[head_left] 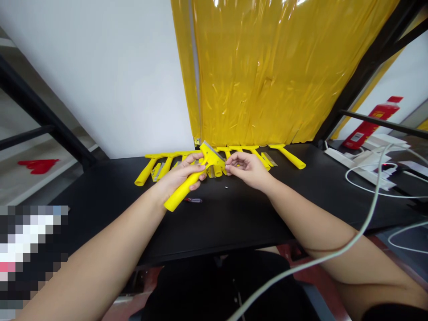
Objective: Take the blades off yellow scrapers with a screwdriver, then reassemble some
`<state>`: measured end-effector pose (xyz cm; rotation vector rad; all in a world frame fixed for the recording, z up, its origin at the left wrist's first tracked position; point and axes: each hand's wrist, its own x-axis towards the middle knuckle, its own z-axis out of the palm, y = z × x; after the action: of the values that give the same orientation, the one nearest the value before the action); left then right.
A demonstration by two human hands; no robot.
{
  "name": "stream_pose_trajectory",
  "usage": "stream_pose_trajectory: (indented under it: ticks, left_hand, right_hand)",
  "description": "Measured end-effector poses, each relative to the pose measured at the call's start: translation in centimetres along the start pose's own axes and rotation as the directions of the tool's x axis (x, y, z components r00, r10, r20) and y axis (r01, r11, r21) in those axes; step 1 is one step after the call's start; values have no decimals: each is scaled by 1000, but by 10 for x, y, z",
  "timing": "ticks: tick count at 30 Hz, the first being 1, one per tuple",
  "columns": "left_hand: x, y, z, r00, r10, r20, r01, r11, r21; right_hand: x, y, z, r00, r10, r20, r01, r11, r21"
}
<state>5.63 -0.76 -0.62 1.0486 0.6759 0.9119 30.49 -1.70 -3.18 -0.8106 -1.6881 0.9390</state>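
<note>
A yellow scraper (183,191) with a metal blade along its wide head is gripped in my left hand (182,171), its handle slanting down to the left. My right hand (245,169) is closed in a pinch at the right end of the scraper's head; what lies between the fingertips is too small to make out. Below the hands, a small metal piece like a screw (226,187) lies on the black table (220,223). Just right of the held handle, a screwdriver (194,200) with a purple handle is partly hidden.
Several more yellow scrapers (290,158) lie in a row along the table's back, below a yellow plastic curtain (261,80). A red bottle (371,125) stands at the right near white boxes. A pale cable (334,254) crosses in front of my right forearm.
</note>
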Motion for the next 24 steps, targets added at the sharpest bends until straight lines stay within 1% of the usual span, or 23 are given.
stream_pose_trajectory:
  ticks: [2,6,8,10,15,18,21,24]
  left_hand:
    - [-2,-1,4,1000,-7,8,7,1000,17]
    - [-2,-3,9,999,-18,30,18,1000,8]
    - [-2,-5,10,999,-21,44,20,1000,9]
    - [-2,-6,12,998,-13,58,12,1000,19]
    - [-8,-7,18,995,38,94,-47,994,99]
    - [-12,-6,20,989,52,136,-74,984,162]
    - [-15,-3,21,985,45,166,-76,979,188]
    - [-15,0,21,986,20,168,-52,980,190]
  right_hand:
    - [1,2,2,998,-48,-46,47,999,-23]
    - [3,6,2,987,-138,-85,124,979,-160]
    - [4,7,1,986,-149,-77,133,974,-182]
    - [5,9,1,988,-135,-70,121,978,-167]
    - [7,11,1,997,-60,-48,57,997,-54]
    - [6,9,0,998,57,-17,-56,996,71]
    - [5,7,0,982,185,36,-188,964,187]
    - [6,8,0,967,245,68,-254,940,227]
